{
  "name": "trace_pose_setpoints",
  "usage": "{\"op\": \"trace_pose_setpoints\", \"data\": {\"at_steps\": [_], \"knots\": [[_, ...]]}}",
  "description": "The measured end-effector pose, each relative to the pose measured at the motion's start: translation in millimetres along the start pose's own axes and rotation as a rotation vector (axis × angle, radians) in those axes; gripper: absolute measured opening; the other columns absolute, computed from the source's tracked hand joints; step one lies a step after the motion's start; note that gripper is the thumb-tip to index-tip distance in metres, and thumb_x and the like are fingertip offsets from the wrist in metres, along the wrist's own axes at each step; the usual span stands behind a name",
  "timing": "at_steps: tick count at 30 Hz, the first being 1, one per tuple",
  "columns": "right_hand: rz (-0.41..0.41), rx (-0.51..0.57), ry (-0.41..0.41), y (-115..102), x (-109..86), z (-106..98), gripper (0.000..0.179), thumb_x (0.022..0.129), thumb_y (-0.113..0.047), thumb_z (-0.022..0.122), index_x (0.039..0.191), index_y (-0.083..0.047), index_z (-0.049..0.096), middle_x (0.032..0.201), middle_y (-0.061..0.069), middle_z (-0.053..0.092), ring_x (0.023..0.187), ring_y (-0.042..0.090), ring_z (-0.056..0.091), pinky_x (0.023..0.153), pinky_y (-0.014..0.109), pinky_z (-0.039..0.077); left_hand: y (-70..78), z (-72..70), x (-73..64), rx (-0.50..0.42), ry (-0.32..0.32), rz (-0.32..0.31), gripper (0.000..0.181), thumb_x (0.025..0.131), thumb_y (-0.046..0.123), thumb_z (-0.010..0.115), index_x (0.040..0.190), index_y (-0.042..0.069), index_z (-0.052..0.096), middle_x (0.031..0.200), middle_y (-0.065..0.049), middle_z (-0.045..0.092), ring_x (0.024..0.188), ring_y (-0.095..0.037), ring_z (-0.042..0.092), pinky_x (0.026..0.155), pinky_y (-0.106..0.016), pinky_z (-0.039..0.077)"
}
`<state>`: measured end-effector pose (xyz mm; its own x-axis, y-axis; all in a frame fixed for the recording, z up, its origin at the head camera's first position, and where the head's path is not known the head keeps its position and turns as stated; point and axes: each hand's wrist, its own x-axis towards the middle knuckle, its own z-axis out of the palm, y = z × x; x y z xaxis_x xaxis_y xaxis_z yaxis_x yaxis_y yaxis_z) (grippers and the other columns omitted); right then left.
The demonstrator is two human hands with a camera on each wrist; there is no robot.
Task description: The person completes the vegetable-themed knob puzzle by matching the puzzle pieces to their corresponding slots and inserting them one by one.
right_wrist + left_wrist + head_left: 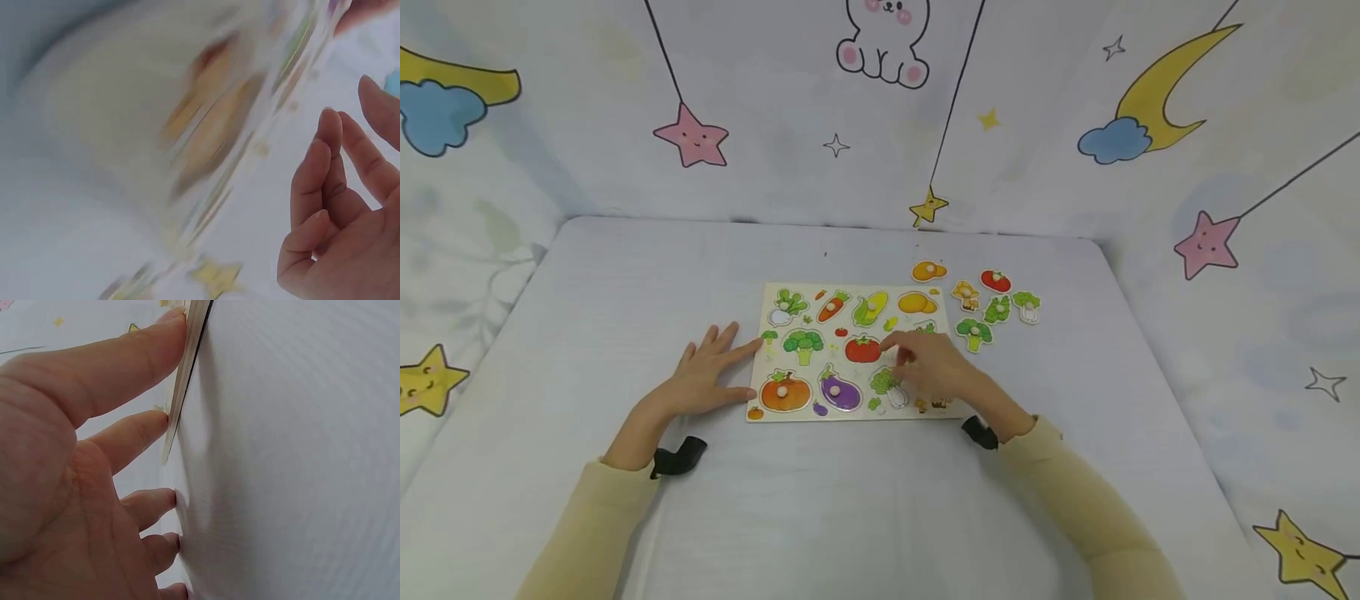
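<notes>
A vegetable puzzle board (850,414) lies flat on the table. Knobbed pieces sit in it: a radish, a carrot (832,307), a corn (870,309), a pumpkin (786,392) and an eggplant (840,391). My left hand (703,377) has its fingers spread, thumb and index fingertip touching the board's left edge; its other fingertips rest on the cloth in the left wrist view. Over the right part of the board hovers my right hand (934,362), fingers loosely bent. In the right wrist view its thumb and index finger stand apart with nothing between them. It hides some pictures beneath.
Beyond the board's right side lie several loose pieces: a potato (928,271), a mushroom (966,295), a tomato (996,281), a broccoli (973,334), a leafy cabbage (1027,307) and a green vegetable (997,309). The white-covered table (820,508) meets a printed cloth backdrop.
</notes>
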<state>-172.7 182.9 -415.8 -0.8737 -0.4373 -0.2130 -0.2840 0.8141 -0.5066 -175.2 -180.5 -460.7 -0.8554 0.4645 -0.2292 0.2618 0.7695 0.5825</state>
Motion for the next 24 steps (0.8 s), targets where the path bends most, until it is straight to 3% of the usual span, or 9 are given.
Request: {"op": "trace_pose_setpoints", "data": {"at_steps": [7,11,15,19,22,24], "knots": [[0.254,0.021,0.159,66.9,-9.7,-37.2,0.039,0.09,-0.022,0.07,0.128,-0.015,0.06,0.091,0.008,0.064,0.077,0.022,0.055,0.065,0.031,0.045,0.1,-2.0,-1.6,0.005,0.001,-0.005,0.076,0.086,0.033,0.073,0.15,0.011,0.038,0.16,-0.03,0.007,0.146,-0.054,-0.006,0.112,-0.072,-0.006],[0.38,-0.037,0.166,89.8,-11.5,-46.0,0.042,0.09,-0.024,0.069,0.129,-0.014,0.057,0.093,0.011,0.065,0.08,0.026,0.058,0.082,0.049,0.044,-0.6,-1.8,-1.3,-0.01,-0.004,-0.007,0.077,0.086,0.033,0.073,0.15,0.011,0.038,0.161,-0.03,0.006,0.146,-0.053,-0.007,0.112,-0.071,-0.007],[0.439,-0.051,0.13,99.0,-10.1,-48.7,0.037,0.09,-0.025,0.068,0.123,-0.012,0.059,0.095,0.012,0.067,0.086,0.029,0.059,0.092,0.061,0.036,-1.4,-1.2,-0.5,-0.015,-0.007,-0.004,0.077,0.086,0.034,0.072,0.15,0.011,0.037,0.16,-0.03,0.006,0.146,-0.052,-0.008,0.112,-0.072,-0.008],[0.456,-0.023,0.108,100.4,-5.2,-48.9,0.029,0.09,-0.022,0.069,0.115,-0.01,0.061,0.095,0.012,0.066,0.083,0.026,0.058,0.078,0.045,0.045,-1.5,-0.9,-0.2,-0.008,0.0,-0.002,0.076,0.086,0.033,0.072,0.15,0.01,0.038,0.16,-0.03,0.007,0.146,-0.053,-0.007,0.111,-0.072,-0.007],[0.476,0.004,0.101,100.3,-1.5,-48.1,0.024,0.089,-0.019,0.07,0.109,-0.009,0.061,0.093,0.011,0.064,0.081,0.024,0.055,0.066,0.032,0.043,-1.6,-0.5,0.1,-0.008,0.001,-0.001,0.076,0.086,0.032,0.073,0.15,0.01,0.038,0.16,-0.03,0.007,0.146,-0.053,-0.007,0.111,-0.072,-0.007],[0.489,0.007,0.104,100.7,0.1,-47.3,0.021,0.089,-0.019,0.07,0.105,-0.009,0.062,0.093,0.01,0.063,0.08,0.023,0.054,0.064,0.029,0.041,-1.3,-0.2,0.4,-0.01,0.001,0.0,0.076,0.086,0.032,0.072,0.15,0.01,0.038,0.16,-0.03,0.007,0.146,-0.053,-0.007,0.112,-0.072,-0.007]]}}
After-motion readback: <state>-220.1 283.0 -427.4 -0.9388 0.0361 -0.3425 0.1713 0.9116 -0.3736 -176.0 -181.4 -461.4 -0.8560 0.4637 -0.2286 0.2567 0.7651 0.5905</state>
